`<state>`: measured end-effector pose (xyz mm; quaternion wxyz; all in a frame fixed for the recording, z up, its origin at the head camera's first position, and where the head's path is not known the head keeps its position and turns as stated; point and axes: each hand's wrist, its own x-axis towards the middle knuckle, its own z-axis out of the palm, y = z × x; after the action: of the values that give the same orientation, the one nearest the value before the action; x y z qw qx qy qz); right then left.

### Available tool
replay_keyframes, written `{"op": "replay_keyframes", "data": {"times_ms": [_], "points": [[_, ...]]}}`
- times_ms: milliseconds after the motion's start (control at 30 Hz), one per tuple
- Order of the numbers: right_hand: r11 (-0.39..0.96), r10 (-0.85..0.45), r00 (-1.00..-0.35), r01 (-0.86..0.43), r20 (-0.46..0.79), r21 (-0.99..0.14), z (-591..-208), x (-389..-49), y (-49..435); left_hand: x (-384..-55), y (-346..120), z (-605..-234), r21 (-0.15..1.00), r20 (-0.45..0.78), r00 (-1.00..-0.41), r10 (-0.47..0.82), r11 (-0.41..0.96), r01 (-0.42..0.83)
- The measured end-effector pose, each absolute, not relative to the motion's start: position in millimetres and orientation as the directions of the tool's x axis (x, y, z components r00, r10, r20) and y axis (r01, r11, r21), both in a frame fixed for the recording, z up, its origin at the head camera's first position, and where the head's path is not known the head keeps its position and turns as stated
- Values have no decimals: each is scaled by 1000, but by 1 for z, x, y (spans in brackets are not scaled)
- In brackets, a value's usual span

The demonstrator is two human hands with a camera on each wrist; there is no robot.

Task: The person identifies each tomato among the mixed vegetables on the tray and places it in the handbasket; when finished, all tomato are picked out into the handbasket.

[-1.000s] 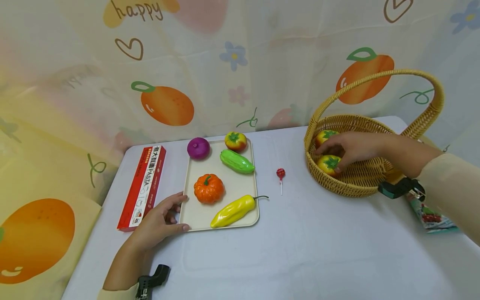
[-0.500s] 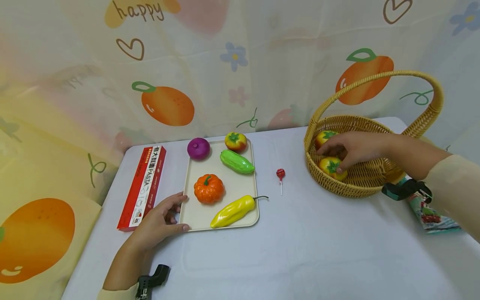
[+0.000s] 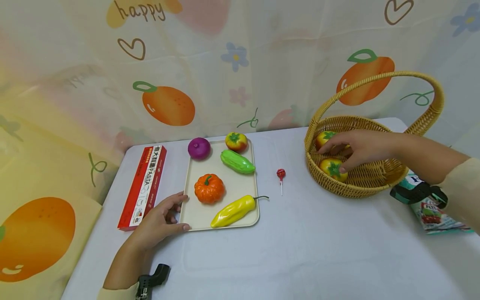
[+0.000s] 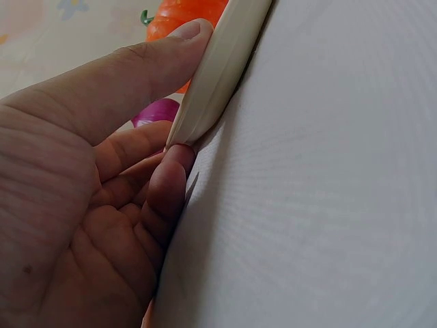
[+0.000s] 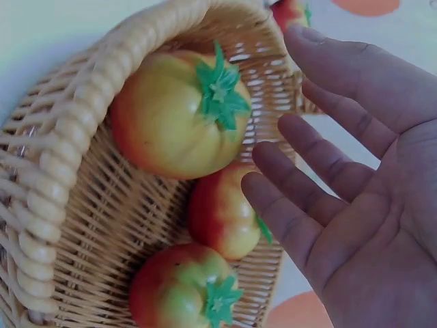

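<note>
My right hand (image 3: 361, 146) hovers over the wicker basket (image 3: 348, 191) with its fingers loosely extended. In the right wrist view the open palm (image 5: 382, 225) is beside several red-yellow tomatoes, with a gap between it and the largest tomato (image 5: 171, 123). From the head, a front tomato (image 3: 331, 168) shows below the thumb, and a back tomato (image 3: 323, 138) is partly covered by the fingers. My left hand (image 3: 159, 218) holds the lower left corner of the cream tray (image 3: 238, 183). In the left wrist view its thumb (image 4: 184, 41) lies on the rim, with curled fingers at the corner.
On the tray are a purple onion (image 3: 199, 148), a tomato (image 3: 236, 142), a green vegetable (image 3: 237, 161), a pumpkin (image 3: 209, 188) and a yellow pepper (image 3: 233, 211). A pasta box (image 3: 142, 187), a lollipop (image 3: 281, 177) and a snack bag (image 3: 435, 216) lie nearby.
My right hand has drawn slightly to the right and opened away from the front tomato, which has shifted a little right in the basket. The left hand stays on the tray.
</note>
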<state>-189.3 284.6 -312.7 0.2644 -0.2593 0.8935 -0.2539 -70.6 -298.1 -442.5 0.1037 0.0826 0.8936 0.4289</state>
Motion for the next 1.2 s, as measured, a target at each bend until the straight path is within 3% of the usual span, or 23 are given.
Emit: {"op": "replay_keyframes", "data": {"times_ms": [733,1200], "points": [[508,-785,-583,-415,-207,-755,-299,-170,227,-71,-300,-445,778,-103,-964,244,624,75],[483,-778,-605,-406,-168,-776,-312,-192,180,-71,-299,-442,779,-129,-964,231,626,45]]}}
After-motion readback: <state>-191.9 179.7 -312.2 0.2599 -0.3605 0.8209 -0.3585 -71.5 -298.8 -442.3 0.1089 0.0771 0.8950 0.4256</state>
